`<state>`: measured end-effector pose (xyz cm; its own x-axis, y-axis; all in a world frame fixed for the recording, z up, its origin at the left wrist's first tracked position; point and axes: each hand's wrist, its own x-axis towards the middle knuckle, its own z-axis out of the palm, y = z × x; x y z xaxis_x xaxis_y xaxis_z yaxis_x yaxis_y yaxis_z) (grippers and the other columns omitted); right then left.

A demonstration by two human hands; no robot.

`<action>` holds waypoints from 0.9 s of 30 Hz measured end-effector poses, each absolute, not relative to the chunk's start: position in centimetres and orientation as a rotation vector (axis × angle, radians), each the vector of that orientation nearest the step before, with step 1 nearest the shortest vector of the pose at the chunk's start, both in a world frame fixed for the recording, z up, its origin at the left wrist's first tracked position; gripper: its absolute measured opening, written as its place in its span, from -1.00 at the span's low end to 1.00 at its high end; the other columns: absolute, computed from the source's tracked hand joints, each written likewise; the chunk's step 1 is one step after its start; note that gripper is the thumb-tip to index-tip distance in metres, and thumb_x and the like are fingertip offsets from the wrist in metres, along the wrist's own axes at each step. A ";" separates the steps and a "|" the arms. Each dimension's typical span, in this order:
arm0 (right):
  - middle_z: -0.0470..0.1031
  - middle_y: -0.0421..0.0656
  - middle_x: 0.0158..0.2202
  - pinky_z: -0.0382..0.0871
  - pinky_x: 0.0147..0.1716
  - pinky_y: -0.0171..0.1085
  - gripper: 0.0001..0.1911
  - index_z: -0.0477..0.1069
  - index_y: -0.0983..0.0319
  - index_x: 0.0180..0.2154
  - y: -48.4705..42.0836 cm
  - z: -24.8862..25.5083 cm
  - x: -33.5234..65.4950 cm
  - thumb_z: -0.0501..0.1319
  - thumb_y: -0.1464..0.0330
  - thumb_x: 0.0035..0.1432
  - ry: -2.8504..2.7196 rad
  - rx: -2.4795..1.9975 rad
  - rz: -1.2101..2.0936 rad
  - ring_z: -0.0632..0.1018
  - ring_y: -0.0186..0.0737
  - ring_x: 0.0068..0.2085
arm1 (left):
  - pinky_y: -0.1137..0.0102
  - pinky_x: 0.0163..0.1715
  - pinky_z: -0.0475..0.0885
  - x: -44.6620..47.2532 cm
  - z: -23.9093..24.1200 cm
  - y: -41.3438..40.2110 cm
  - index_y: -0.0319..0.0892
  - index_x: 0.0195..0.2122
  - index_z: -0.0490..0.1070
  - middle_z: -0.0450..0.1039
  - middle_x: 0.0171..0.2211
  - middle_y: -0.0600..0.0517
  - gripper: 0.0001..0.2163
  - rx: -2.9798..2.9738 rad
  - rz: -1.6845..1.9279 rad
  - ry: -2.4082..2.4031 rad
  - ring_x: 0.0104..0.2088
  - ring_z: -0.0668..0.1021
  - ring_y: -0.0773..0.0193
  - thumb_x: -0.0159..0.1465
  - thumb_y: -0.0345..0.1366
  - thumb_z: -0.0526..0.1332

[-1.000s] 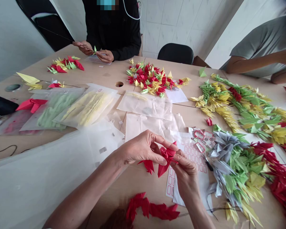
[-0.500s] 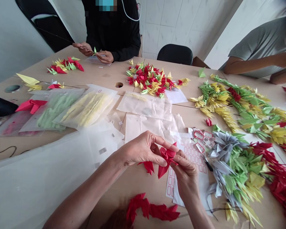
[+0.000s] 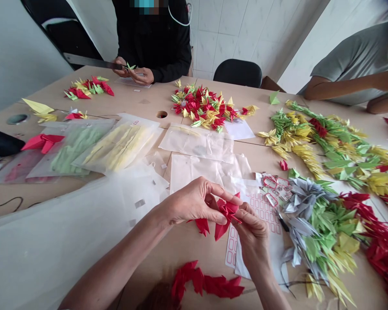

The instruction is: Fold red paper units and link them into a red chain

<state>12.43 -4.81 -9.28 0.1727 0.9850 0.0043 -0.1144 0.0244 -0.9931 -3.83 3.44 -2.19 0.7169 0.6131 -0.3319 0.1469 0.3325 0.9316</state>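
Pinching hands (image 3: pixel 192 200) (image 3: pixel 254 228) on red paper (image 3: pixel 228 209)

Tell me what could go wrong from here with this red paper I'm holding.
First, your left hand and right hand both pinch the red folded paper, so too firm a squeeze might crease or tear it.
Second, the row of red folded pieces lies just below your hands in the view and could get crushed if they drop.
Third, your right hand is over the printed sheet and might shift it.
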 end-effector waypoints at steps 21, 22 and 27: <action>0.30 -0.29 -0.48 0.19 -0.46 -0.34 -0.70 0.55 -0.03 -0.34 -4.9 -9.0 12.1 0.24 0.53 0.07 -1.067 -1.119 1.013 0.29 -0.37 -0.43 | 0.50 -0.50 0.26 -3.8 -2.0 3.6 -0.14 -0.08 0.51 0.40 -0.40 0.05 -0.56 1.214 0.336 0.756 -0.51 0.37 0.45 -0.04 -0.44 0.34; 0.31 -0.29 -0.48 0.19 -0.45 -0.33 -0.69 0.55 -0.04 -0.33 -4.9 -9.0 12.2 0.23 0.53 0.07 -1.078 -1.127 1.006 0.30 -0.36 -0.42 | 0.50 -0.50 0.27 -3.8 -1.9 3.6 -0.14 -0.08 0.51 0.40 -0.41 0.05 -0.57 1.207 0.336 0.756 -0.51 0.37 0.45 -0.04 -0.44 0.34; 0.32 -0.29 -0.46 0.19 -0.44 -0.32 -0.64 0.54 -0.08 -0.31 -4.9 -8.6 12.2 0.22 0.56 0.05 -1.127 -1.153 0.949 0.31 -0.36 -0.42 | 0.50 -0.48 0.31 -3.8 -1.8 3.5 -0.15 -0.10 0.52 0.41 -0.44 0.06 -0.57 1.166 0.338 0.763 -0.50 0.40 0.44 -0.06 -0.46 0.35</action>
<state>12.24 -4.86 -8.60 0.1969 0.9655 0.1704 -0.0037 0.1745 -0.9846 -3.76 3.53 -1.83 0.7074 0.6074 -0.3615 0.1398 0.3812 0.9139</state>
